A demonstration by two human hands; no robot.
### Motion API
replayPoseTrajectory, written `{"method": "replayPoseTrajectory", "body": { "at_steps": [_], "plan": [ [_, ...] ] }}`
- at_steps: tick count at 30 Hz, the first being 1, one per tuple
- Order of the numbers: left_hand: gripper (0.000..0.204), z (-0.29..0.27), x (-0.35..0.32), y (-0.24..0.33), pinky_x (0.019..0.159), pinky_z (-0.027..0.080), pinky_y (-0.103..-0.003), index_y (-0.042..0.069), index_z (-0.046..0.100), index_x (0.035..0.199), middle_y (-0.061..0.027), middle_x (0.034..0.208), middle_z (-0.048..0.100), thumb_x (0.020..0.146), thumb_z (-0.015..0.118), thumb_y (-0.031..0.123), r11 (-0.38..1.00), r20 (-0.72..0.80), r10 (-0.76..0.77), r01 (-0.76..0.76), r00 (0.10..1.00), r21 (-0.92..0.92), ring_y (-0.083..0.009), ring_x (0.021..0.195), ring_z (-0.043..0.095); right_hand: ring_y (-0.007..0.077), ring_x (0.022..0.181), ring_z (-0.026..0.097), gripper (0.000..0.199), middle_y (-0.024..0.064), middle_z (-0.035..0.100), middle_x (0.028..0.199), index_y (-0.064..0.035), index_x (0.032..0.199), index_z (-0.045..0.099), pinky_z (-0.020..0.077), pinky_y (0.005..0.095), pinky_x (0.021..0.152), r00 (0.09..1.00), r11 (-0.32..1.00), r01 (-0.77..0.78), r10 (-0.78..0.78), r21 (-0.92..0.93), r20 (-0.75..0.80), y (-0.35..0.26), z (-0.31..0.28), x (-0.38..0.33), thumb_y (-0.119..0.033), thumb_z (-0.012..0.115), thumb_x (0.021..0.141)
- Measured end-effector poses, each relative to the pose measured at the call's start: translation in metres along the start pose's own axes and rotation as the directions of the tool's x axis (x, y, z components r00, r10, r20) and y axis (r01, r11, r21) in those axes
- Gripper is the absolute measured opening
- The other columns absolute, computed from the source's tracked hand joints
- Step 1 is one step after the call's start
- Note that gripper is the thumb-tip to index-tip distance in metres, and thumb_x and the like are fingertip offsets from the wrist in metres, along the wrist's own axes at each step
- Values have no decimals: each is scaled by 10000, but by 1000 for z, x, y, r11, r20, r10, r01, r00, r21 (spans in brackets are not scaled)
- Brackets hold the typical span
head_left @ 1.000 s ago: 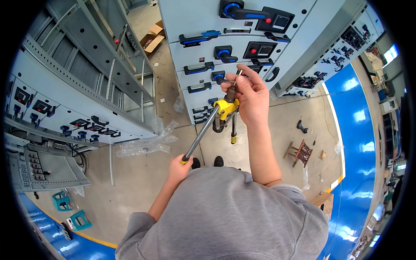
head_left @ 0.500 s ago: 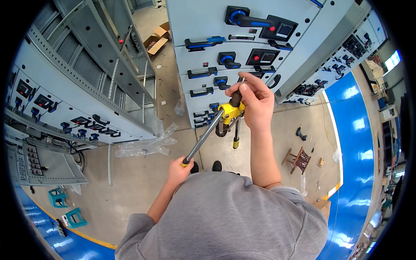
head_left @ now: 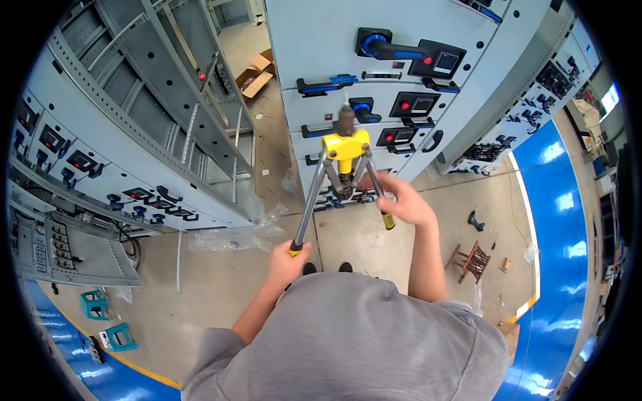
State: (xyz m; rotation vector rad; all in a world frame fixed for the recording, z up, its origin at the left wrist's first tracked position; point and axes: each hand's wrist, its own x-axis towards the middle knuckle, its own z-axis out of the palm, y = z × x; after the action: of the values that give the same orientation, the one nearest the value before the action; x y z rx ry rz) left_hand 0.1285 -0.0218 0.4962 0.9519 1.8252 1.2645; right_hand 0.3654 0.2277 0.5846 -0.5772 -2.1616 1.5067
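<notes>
A two-handled hand riveter [head_left: 346,142] with a yellow head and long grey lever arms is held up in front of me, its dark nose pointing away toward the cabinet. Around the black-and-yellow end of its left lever, my left hand [head_left: 286,262] is closed. My right hand [head_left: 409,202] is at the right lever, thumb and fingers apart in a curve beside the shaft, just above the yellow grip [head_left: 388,220]. Whether those fingertips touch the lever is hard to see. Beyond the tool stands a grey switchgear cabinet [head_left: 321,47] with black-and-blue handles.
An open cabinet frame [head_left: 144,73] rises at the left. Plastic film [head_left: 234,237] lies on the floor near it, with a cardboard box [head_left: 255,79] farther back. To the right are a small wooden stool [head_left: 473,260] and a cordless drill [head_left: 475,220]. Two teal stools [head_left: 119,337] stand lower left.
My right hand has left the riveter's nose and come down to the right lever. The levers have spread apart and the head has turned upright. My left hand keeps its grip.
</notes>
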Motion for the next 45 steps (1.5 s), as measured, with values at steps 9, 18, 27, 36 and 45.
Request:
{"method": "replayPoseTrajectory", "body": {
  "at_steps": [9, 18, 27, 36, 45],
  "plan": [
    [335, -124, 65, 35, 547, 430, -367, -15, 656, 785, -114, 587, 565, 875, 765, 289, 859, -70, 223, -162, 972, 485, -234, 532, 505, 303, 611, 658, 247, 127, 667, 661, -59, 809, 725, 497, 400, 569, 610, 568, -555, -220, -608, -761, -5, -96, -49, -257, 847, 725],
    [277, -114, 77, 93, 527, 411, -347, -7, 665, 790, -90, 576, 559, 897, 749, 234, 873, 59, 302, -301, 951, 384, -213, 504, 500, 362, 582, 597, 329, 155, 623, 623, -44, 753, 695, 488, 411, 576, 575, 618, -578, -153, -532, -803, -18, -105, -57, -334, 851, 732],
    [407, -59, 93, 71, 560, 400, -316, -3, 632, 835, -7, 612, 548, 995, 671, 370, 976, 89, 190, -198, 978, 91, -109, 595, 485, 328, 582, 580, 421, 162, 619, 624, -8, 750, 697, 489, 423, 614, 390, 722, -670, 145, -172, -909, -9, -24, -45, -406, 832, 775],
    [458, -36, 174, 144, 767, 501, -327, 11, 648, 1121, -39, 818, 635, 1055, 549, 453, 922, 242, 334, -370, 911, 117, -145, 773, 592, 88, 553, 394, 393, -15, 483, 559, 9, 659, 609, 319, 325, 521, 279, 896, -444, 154, 15, -948, 60, -45, -110, -280, 811, 833],
    [548, 11, 309, 246, 558, 505, -364, -6, 696, 836, -123, 594, 634, 894, 690, 539, 828, 21, 218, -196, 976, 524, -213, 478, 603, 63, 564, 348, 409, -58, 417, 576, -20, 616, 524, 267, 305, 515, 211, 901, -418, 222, 118, -952, 72, -34, -153, -232, 800, 832]
  ]
}}
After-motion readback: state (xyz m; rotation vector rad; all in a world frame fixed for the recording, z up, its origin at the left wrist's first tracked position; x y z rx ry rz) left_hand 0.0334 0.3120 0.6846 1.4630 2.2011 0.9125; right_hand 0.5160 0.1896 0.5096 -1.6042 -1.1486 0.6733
